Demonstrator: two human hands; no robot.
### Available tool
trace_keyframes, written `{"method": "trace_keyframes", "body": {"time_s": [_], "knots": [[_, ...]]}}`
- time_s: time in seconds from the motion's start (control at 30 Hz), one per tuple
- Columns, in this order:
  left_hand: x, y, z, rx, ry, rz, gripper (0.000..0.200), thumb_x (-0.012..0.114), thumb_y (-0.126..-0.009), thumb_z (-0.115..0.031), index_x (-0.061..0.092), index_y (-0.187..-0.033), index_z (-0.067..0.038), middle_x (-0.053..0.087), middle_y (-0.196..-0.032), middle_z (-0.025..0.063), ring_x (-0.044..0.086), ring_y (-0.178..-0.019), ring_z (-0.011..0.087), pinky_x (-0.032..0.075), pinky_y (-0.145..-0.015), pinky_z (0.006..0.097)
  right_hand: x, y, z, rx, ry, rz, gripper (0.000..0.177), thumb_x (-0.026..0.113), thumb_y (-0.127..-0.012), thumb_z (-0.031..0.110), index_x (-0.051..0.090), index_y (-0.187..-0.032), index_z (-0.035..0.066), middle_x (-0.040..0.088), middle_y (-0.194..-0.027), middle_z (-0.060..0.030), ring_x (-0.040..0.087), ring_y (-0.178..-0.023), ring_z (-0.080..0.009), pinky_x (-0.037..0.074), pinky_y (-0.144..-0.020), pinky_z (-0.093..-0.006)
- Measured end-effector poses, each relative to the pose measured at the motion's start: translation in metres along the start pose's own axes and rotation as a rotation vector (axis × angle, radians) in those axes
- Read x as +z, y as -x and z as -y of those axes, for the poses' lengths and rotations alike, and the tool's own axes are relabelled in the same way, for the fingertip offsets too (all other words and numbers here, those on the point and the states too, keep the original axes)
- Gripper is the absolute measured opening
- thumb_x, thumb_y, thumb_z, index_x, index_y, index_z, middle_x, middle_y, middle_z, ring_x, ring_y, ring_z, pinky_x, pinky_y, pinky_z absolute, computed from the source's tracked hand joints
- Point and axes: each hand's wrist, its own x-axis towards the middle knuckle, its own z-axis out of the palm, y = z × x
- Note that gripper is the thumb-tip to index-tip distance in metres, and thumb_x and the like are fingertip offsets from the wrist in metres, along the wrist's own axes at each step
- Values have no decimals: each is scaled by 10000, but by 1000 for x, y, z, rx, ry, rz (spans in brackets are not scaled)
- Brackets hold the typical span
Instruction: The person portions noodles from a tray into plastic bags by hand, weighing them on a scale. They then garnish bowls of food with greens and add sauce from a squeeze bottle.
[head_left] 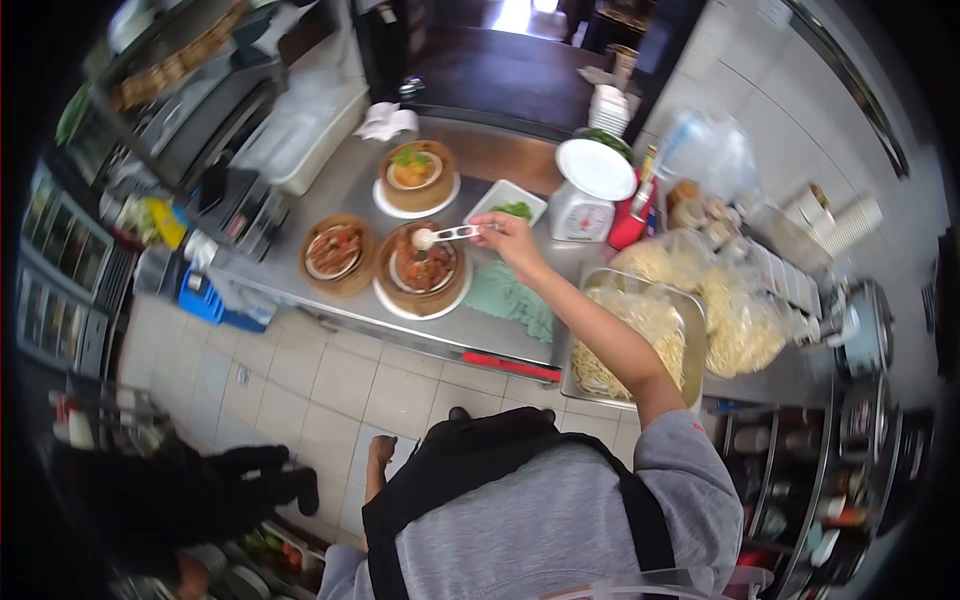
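My right hand (508,240) pinches the handle of a white measuring spoon (458,232). The spoon's bowl, with something pale in it, is over the far part of a bamboo steamer (440,302) on a white plate. Reddish-brown pieces of food (422,265) fill the dish inside this steamer. To its left, a second bamboo steamer (345,285) holds similar food; behind, a third (440,185) holds yellow food topped with green. Low beside my body, my left hand (381,448) looks curled, its contents too small to make out.
A green cloth (510,300) lies right of the steamers. Behind it are a white dish (480,208) with greens and a scale (582,218) topped by a plate. Noodles fill a metal tray (693,310). Another person in dark clothes (200,500) is at lower left.
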Motion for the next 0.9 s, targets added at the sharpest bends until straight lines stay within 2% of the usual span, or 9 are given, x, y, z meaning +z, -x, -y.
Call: {"method": "trace_keyframes", "body": {"time_s": [0.07,0.13,0.27,0.37,0.4,0.47,0.67,0.8,0.9], "knots": [[-26,-39,-50,216,-448,274,320,578,-810,-281,642,-849,30,636,-674,156,643,-549,235,545,-557,303,-20,7,1,239,-433,-6,207,572,-878,84,596,-1056,-18,635,-993,-101,618,-889,-170,510,-803,-313],[-107,-7,-214,-206,-246,330,341,563,-851,-319,663,-757,-7,659,-694,126,649,-551,219,524,-550,348,-38,24,20,288,-687,-8,234,591,-860,83,590,-1075,-7,637,-985,-108,623,-879,-185,513,-806,-311],[-132,-24,-305,326,-69,283,352,560,-861,-316,666,-805,15,661,-687,107,656,-689,259,505,-630,366,-104,71,108,43,-666,-140,268,594,-859,96,571,-1107,-2,630,-1006,-100,612,-871,-171,506,-817,-306],[-158,-25,-417,661,260,-21,348,606,-843,-163,555,-1141,8,621,-1042,167,604,-915,305,481,-761,384,-190,108,156,-239,-455,-334,255,532,-896,125,565,-1126,20,627,-1014,-98,596,-908,-176,496,-825,-289],[-153,-47,-430,837,154,-249,585,651,-802,-113,387,-1314,-9,485,-1242,215,502,-1091,360,412,-901,428,-206,127,184,-265,-413,-491,234,553,-870,87,574,-1086,-2,635,-993,-98,603,-887,-177,487,-820,-293],[-161,-80,-474,859,-4,-522,839,719,-741,-133,214,-1404,-35,320,-1355,277,358,-1210,427,327,-984,455,-267,151,201,-402,-335,-608,244,474,-906,73,552,-1119,-16,629,-1015,-119,602,-900,-179,487,-831,-300],[-138,-231,-471,189,-333,-524,1288,863,-509,-329,4,-1450,-140,117,-1424,322,192,-1303,470,259,-1033,508,-406,207,217,-421,-40,-939,276,387,-900,24,554,-1112,-34,625,-991,-128,599,-889,-164,490,-811,-284],[-126,-254,-458,203,-173,-570,1227,832,-528,-230,26,-1449,-150,152,-1396,332,187,-1289,466,261,-1015,521,-482,213,183,-277,399,-1121,307,366,-847,14,613,-1025,-18,651,-872,-106,633,-753,-146,503,-687,-265],[-120,-260,-471,235,-70,-661,1185,803,-529,-190,52,-1443,-127,180,-1351,362,215,-1242,486,227,-1008,514,-534,202,139,-113,820,-1165,249,436,-815,50,636,-955,1,653,-745,-167,657,-715,-248,503,-683,-344]]}}
